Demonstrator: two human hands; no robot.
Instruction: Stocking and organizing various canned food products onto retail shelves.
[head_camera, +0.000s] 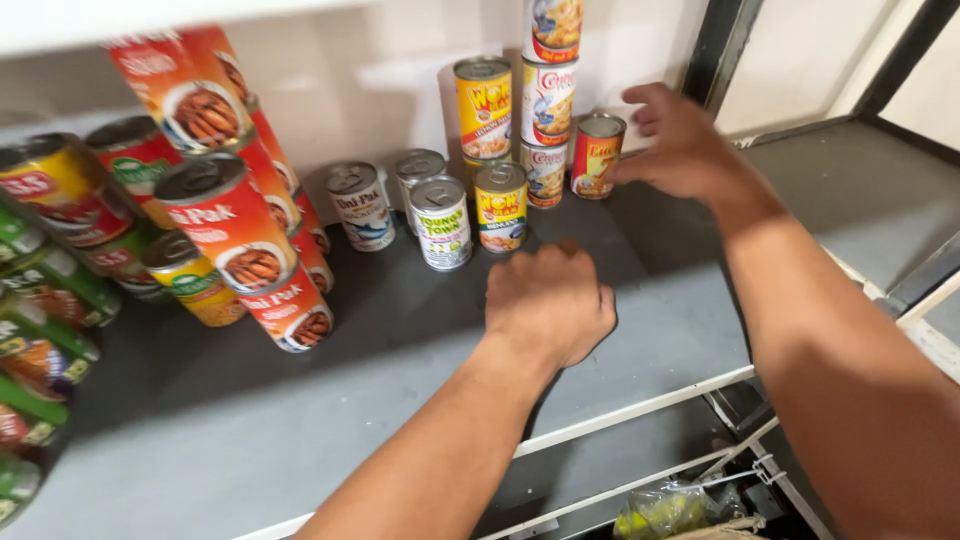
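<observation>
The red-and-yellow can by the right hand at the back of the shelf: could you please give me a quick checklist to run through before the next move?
1. Right hand at the red-and-yellow can: ok, fingertips at its side.
2. Firm grip on that can: cannot tell, the hand is blurred.
3. Left hand free: ok, a loose fist on the grey shelf, holding nothing that shows.
4. Can upright: ok, lid up.
5. Neighbouring stack of three cans steady: cannot tell; it stands close beside the can.
6. Shelf space in front of the cans: ok, bare grey surface.
</observation>
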